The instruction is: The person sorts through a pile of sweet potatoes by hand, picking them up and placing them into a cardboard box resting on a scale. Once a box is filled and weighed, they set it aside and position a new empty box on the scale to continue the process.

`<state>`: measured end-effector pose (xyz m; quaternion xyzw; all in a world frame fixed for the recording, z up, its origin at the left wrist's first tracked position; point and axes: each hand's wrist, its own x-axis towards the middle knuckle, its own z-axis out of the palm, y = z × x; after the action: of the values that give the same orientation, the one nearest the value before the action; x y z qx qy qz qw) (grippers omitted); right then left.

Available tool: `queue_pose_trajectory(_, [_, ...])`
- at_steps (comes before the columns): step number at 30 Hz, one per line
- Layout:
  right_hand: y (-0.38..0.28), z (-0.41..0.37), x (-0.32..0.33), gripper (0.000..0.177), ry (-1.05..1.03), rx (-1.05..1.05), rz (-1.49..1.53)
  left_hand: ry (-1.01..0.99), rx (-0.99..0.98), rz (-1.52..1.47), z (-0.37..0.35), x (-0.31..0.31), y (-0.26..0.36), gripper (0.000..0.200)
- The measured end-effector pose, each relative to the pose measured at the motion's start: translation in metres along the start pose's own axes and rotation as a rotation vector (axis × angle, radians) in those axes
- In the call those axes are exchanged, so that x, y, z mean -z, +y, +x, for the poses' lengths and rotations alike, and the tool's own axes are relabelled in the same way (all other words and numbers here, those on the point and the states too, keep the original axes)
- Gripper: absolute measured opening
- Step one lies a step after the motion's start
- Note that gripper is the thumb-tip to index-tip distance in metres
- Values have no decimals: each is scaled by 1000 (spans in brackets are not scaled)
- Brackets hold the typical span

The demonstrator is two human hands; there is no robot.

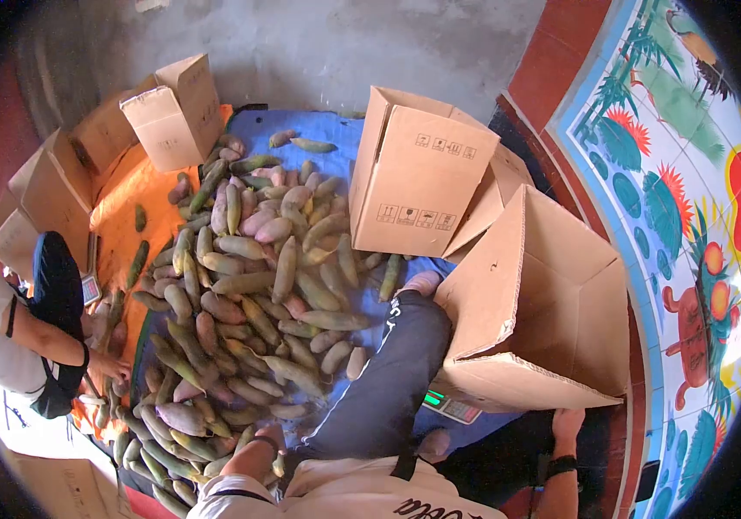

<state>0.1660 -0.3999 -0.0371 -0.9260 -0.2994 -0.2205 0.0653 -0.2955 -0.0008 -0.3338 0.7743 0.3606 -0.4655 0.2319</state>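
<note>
In the head view, the heap of long green and purplish fruits (pixel 249 285) is seen left of the leg on the blue floor sheet (pixel 327 130). The tilted open brown cardboard box (pixel 552 294) at near right looks empty, so hardly any is judged boxed. The left hand (pixel 268 435) is held at the heap's near edge and the right hand (pixel 567 424) by the box's near flap; neither grip can be told.

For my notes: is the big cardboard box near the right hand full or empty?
Empty, as far as seen: the big cardboard box opens toward the camera, showing bare inner walls and nothing inside.
</note>
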Motion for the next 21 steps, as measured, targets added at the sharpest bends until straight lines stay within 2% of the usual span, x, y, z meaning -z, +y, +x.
queue_pose_trajectory(3, [-2,1,2,18,-20,-29,28,27,-85,-2,1,-5,3,42])
queue_pose_trajectory(5, [-1,1,3,19,-106,-83,14,61,-176,36,8,-12,1,40])
queue_pose_trajectory(7, [-8,3,5,18,-62,-98,37,70,-160,64,19,-13,0,39])
queue_pose_trajectory(9, [-8,2,5,18,-20,-113,58,76,-145,91,-2,14,8,39])
queue_pose_trajectory(11, [-4,1,0,16,-15,-136,49,217,-122,29,-27,54,13,39])
queue_pose_trajectory(12, [-5,1,0,16,-12,-139,56,100,-107,-18,-52,90,20,45])
queue_pose_trajectory(13, [-7,2,2,15,-4,-130,62,373,-130,-89,-57,94,18,53])
queue_pose_trajectory(14, [-8,2,3,14,3,-121,68,296,-32,-133,-67,118,21,60])
queue_pose_trajectory(15, [-7,1,0,14,6,-126,75,290,-26,-162,-88,146,29,59])
queue_pose_trajectory(17, [-3,-1,-2,13,-7,-120,73,507,15,-404,-114,179,37,56])
queue_pose_trajectory(18, [-3,-2,-2,13,-4,-125,77,735,-77,-429,-107,180,33,55])
queue_pose_trajectory(20, [-3,-2,-1,13,-21,-141,70,1011,-76,-571,-117,202,47,54])
queue_pose_trajectory(21, [-2,-4,-2,13,-19,-145,74,1014,-76,-566,-126,215,56,54])
